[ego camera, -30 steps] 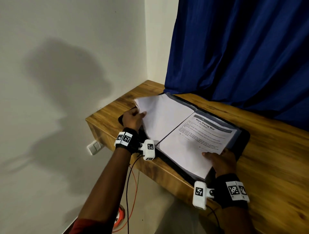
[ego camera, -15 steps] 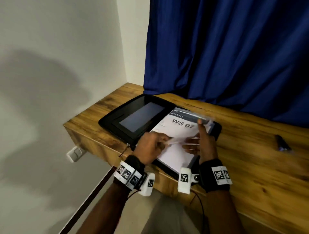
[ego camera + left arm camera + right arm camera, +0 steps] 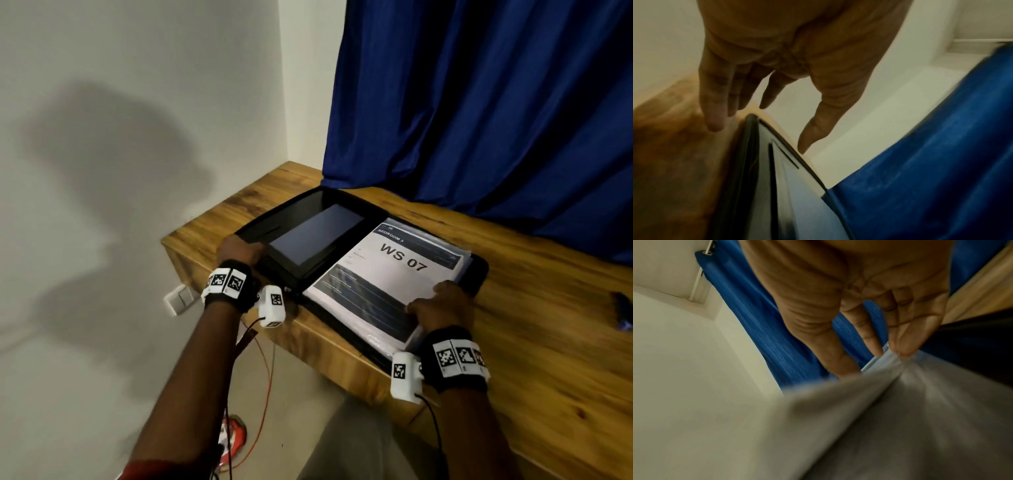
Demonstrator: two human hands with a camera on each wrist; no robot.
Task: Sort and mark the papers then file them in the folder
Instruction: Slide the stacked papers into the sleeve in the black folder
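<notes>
Our left hand (image 3: 239, 251) rests with straight fingers at the folder (image 3: 301, 219) cover (gripping nothing). Our right hand (image 3: 442, 306) presses relaxed fingers on the papers (image 3: 387, 274).

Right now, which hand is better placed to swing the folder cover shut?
Left, likely. The left hand is at the outer edge of the folder cover, thumb and fingers straddling it. The right hand presses the papers on the other half.
</notes>
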